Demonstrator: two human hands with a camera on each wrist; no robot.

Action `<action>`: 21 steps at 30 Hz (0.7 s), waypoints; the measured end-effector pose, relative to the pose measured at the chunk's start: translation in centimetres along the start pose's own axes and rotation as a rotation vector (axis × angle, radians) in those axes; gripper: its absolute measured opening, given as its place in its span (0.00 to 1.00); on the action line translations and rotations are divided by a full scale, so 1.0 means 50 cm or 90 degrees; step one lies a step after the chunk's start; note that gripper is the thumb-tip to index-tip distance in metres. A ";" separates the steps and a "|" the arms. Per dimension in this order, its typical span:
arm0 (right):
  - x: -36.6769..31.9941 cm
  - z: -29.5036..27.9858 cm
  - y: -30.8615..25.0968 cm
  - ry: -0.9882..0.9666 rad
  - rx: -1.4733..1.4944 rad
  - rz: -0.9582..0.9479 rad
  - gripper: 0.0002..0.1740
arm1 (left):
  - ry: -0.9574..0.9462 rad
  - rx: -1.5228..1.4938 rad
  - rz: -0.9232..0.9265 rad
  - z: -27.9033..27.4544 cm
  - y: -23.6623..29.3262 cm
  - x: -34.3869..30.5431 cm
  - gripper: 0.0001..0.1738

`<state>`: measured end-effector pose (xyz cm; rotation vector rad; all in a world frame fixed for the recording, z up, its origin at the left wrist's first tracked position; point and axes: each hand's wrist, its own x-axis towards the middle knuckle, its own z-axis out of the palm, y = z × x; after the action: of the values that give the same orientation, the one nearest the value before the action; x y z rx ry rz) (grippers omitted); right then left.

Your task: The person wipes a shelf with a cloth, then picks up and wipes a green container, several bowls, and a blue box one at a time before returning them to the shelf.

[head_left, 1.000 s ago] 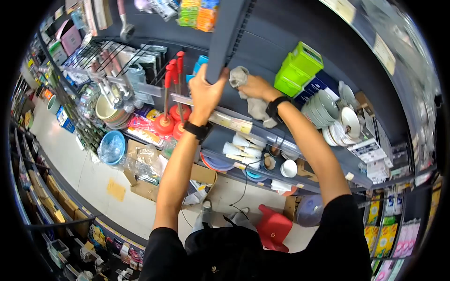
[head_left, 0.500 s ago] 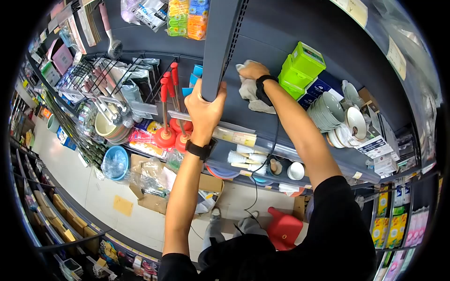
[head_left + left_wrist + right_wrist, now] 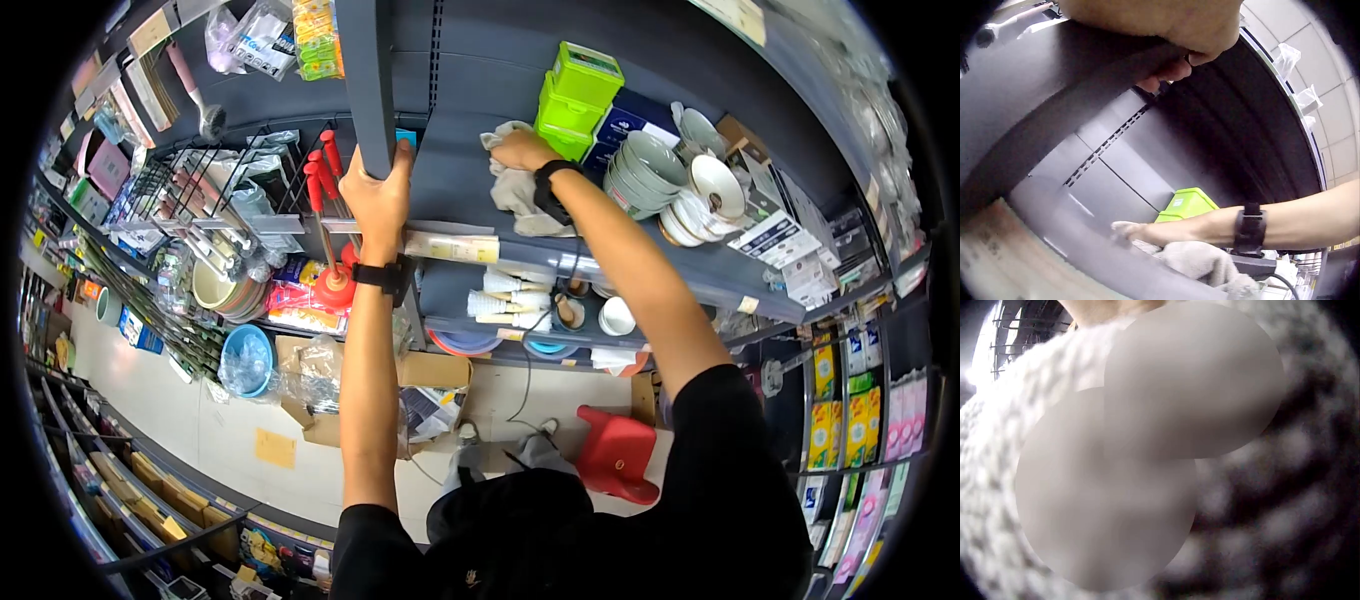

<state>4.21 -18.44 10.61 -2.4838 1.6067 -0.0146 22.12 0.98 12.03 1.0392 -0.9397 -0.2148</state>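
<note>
**Cloth pressed to the shelf, other hand on the post**

Cloth point(image 3: 515, 190) lies bunched on the grey shelf point(image 3: 450, 185), near its back edge and just beside the green boxes point(image 3: 575, 95). The right hand point(image 3: 522, 150) rests on top and presses it down; I cannot tell whether the fingers curl into the fabric. The right wrist view shows only blurred weave. The left hand point(image 3: 378, 195) is clenched round the upright post point(image 3: 365, 80) at the shelf's left end, probably to steady the person for the long reach. Stacked bowls point(image 3: 640, 170) crowd the right end, and red plungers point(image 3: 325, 230) hang beyond the post.

A pale price strip point(image 3: 452, 247) runs along the front edge. Its print is too small to read, as is the white lettering on the blue box point(image 3: 625, 130).
</note>
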 end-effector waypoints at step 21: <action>-0.175 0.025 0.078 0.060 0.109 -0.021 0.31 | -0.308 0.194 0.001 0.393 0.116 0.024 0.55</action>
<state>-2.80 -11.88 9.56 -2.4091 1.5292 -0.2657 6.60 -9.23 20.78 1.2947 -1.4419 -0.3388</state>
